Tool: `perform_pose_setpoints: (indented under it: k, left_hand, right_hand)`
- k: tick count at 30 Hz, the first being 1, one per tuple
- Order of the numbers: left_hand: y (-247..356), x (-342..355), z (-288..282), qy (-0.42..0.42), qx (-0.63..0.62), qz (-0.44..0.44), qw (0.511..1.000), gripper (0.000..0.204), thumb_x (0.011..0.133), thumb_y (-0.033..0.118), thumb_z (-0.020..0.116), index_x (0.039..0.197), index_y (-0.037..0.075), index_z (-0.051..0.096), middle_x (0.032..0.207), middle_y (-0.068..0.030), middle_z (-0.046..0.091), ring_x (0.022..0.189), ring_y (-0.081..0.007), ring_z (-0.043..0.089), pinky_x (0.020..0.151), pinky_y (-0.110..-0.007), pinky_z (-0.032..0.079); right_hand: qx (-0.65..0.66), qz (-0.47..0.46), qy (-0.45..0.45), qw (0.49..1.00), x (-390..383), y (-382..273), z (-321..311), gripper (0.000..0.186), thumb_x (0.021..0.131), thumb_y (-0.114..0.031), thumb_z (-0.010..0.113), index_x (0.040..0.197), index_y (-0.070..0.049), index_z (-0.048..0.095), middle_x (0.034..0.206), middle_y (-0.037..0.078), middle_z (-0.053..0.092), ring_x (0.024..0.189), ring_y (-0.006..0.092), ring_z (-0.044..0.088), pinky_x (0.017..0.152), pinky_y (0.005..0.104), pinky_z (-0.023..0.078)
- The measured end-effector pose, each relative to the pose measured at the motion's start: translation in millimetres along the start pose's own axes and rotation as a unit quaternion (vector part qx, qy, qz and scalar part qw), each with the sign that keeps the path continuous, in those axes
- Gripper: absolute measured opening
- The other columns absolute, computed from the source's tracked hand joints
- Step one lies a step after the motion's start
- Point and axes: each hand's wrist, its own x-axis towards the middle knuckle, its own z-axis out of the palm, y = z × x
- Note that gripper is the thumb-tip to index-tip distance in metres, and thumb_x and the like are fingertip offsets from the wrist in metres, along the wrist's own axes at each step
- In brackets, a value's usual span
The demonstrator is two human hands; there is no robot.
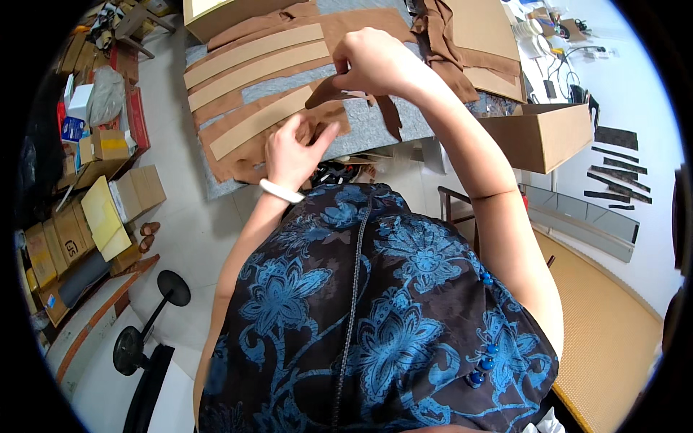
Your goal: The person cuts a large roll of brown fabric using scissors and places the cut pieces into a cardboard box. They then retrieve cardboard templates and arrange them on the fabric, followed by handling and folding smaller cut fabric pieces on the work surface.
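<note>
My right hand (372, 61) is raised over the table, its fingers closed on a piece of brown leather-like material (326, 92). A narrow brown strip (389, 117) dangles below that wrist; whether it belongs to the same piece I cannot tell. Thumb and fingers apart, my left hand (294, 154) is at the right end of a tan strip (253, 124), close to rumpled brown material. The tan strip lies on a brown sheet (232, 164). Farther back, two more tan strips (253, 54) rest side by side on brown material.
Grey cloth (289, 85) covers the table. An open cardboard box (538, 137) stands to the right, with brown scraps (442, 54) and a cardboard sheet (485, 29) behind it. Another box (224, 18) sits at the back left. Boxes (141, 191) crowd the left floor near a black fan (130, 350).
</note>
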Motion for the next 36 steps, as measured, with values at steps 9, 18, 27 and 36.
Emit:
perform_pose_setpoints:
  k: [9, 18, 27, 36]
  left_hand:
    - [-14.7, 33.3, 8.5, 0.187, 0.079, 0.06, 0.977, 0.016, 0.075, 0.023, 0.069, 0.086, 0.012, 0.066, 0.071, -0.0119, 0.066, 0.071, -0.0354, 0.065, 0.061, -0.044, 0.052]
    - [-112.6, 4.8, -6.1, 0.062, -0.173, -0.019, 0.983, 0.027, 0.076, 0.0, 0.072, 0.102, 0.002, 0.067, 0.083, -0.0064, 0.071, 0.074, -0.01, 0.066, 0.065, -0.026, 0.052]
    - [-80.2, -2.4, 27.8, -0.049, -0.211, -0.006, 0.976, 0.046, 0.079, 0.016, 0.079, 0.118, 0.001, 0.06, 0.076, 0.0001, 0.064, 0.068, -0.0059, 0.059, 0.061, -0.022, 0.049]
    - [-53.9, -8.3, 29.0, 0.139, -0.136, 0.059, 0.979, 0.073, 0.067, 0.025, 0.087, 0.128, 0.003, 0.052, 0.077, -0.0081, 0.07, 0.07, -0.0135, 0.068, 0.065, -0.027, 0.053]
  right_hand:
    - [-0.045, -0.055, -0.015, 0.997, -10.5, -56.2, -11.6, 0.02, 0.075, -0.023, 0.071, 0.075, -0.003, 0.07, 0.067, 0.017, 0.065, 0.068, 0.034, 0.066, 0.067, 0.0405, 0.055]
    - [0.143, -0.035, -0.115, 0.982, -4.7, -19.7, -65.0, 0.033, 0.088, -0.028, 0.066, 0.089, 0.005, 0.07, 0.07, 0.013, 0.068, 0.061, 0.0194, 0.064, 0.06, 0.0354, 0.052]
    - [0.308, -0.064, -0.129, 0.94, -9.2, -20.0, -85.1, 0.028, 0.091, -0.028, 0.066, 0.087, -0.001, 0.069, 0.077, 0.001, 0.066, 0.066, 0.0038, 0.057, 0.063, 0.0212, 0.047]
    - [0.342, 0.071, -0.091, 0.932, -14.6, -37.8, -97.5, 0.031, 0.086, -0.033, 0.07, 0.09, -0.003, 0.071, 0.077, 0.002, 0.067, 0.067, 0.0067, 0.06, 0.064, 0.0225, 0.05]
